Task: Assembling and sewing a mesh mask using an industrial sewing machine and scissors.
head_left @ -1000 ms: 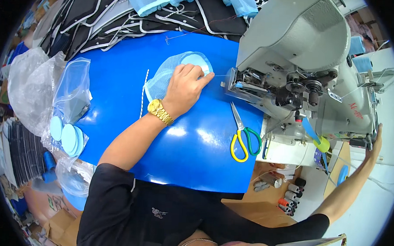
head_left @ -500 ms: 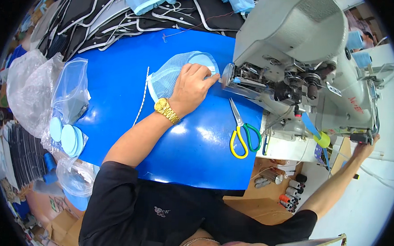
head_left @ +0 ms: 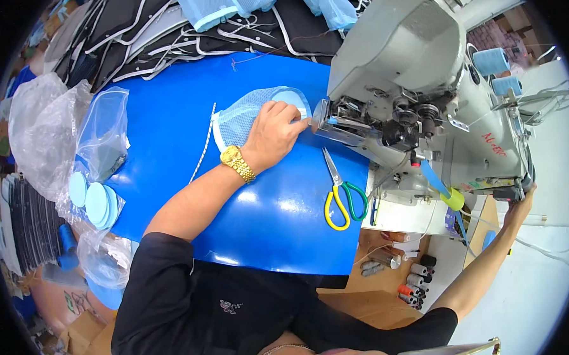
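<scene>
My left hand (head_left: 271, 136) has its curled fingers pressed on a light blue mesh piece (head_left: 236, 121) with a round pale blue end, lying on the blue work mat (head_left: 269, 227). The fingertips are beside the plated sewing head of the grey machine (head_left: 401, 49). My right hand (head_left: 519, 203) is wrapped round the rim of the wheel (head_left: 527, 172) at the machine's right end, partly hidden by it. Scissors (head_left: 344, 199) with yellow and green handles lie below the sewing head. A striped cord (head_left: 203, 145) lies left of the mesh piece.
Black white-trimmed pieces (head_left: 126, 24) and blue mesh (head_left: 209, 3) are piled behind the mat. Plastic bags (head_left: 45, 129) and pale blue discs (head_left: 99, 204) sit at the left. Thread cones (head_left: 489, 59) stand on the machine, with more spools (head_left: 420, 278) below right.
My left hand and the mesh piece have moved slightly right, closer to the sewing head. My right hand stays at the wheel, its forearm shifted left. The machine appears slightly further left in view.
</scene>
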`<action>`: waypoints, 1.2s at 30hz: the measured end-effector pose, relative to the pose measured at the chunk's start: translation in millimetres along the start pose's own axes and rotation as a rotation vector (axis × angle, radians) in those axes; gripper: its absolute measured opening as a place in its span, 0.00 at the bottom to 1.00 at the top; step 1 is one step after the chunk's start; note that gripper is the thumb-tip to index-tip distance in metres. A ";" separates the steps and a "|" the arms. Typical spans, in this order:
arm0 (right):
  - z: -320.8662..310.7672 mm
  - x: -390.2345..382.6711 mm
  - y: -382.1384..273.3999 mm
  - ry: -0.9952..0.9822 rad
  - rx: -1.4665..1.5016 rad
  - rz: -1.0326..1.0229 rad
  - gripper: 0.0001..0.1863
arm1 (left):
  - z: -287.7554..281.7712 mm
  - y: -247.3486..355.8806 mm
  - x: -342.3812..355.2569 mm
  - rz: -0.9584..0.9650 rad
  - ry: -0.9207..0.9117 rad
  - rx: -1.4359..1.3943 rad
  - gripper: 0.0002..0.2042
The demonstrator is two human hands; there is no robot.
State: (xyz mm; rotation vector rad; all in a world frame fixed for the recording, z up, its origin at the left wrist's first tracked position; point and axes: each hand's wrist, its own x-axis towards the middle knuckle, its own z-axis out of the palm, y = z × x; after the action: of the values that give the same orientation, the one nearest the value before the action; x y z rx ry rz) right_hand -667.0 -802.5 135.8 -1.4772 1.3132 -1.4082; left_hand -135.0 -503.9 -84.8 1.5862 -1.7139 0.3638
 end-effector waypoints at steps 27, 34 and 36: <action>200.6 -373.8 72.4 -0.486 0.211 0.179 0.11 | -131.9 79.8 -132.1 -0.191 -0.041 0.130 0.13; 284.7 -468.6 42.1 -0.945 0.197 0.172 0.11 | -137.7 100.1 -163.4 -0.217 -0.006 -0.002 0.16; 291.8 -464.5 37.5 -0.965 0.141 0.112 0.13 | -149.1 106.9 -159.4 -0.171 -0.061 -0.040 0.15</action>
State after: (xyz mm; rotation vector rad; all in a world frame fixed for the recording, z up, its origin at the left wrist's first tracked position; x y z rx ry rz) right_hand -341.3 -410.7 -71.1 -1.6240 0.6439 -0.5323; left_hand -195.5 -269.4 -64.1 1.7155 -1.6062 0.1973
